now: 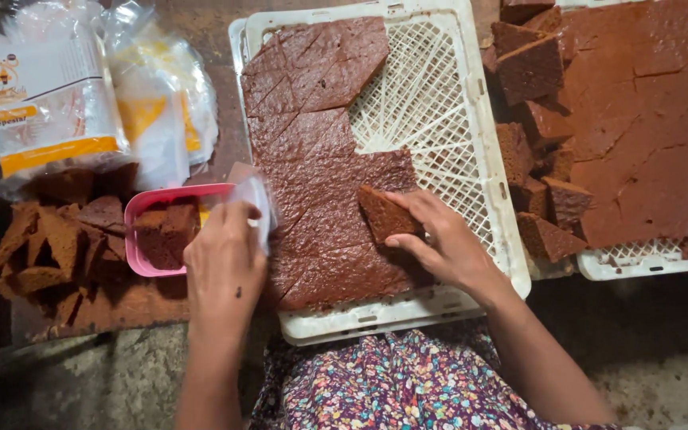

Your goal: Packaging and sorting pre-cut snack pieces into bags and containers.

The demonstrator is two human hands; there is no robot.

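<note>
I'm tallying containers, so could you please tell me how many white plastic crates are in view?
2. One white crate lies in the middle under the cut brown cake, beneath the right hand. The second crate is at the right edge, partly cropped; others may lie out of view.

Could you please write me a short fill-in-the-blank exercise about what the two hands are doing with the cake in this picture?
1. The right hand lifts a triangular piece of brown ____ off the cut slab.
2. The slab lies in a white plastic ____ with a lattice bottom.
3. The left hand holds a clear plastic bag beside a tub coloured ____.

Missing words: cake; crate; pink
</note>
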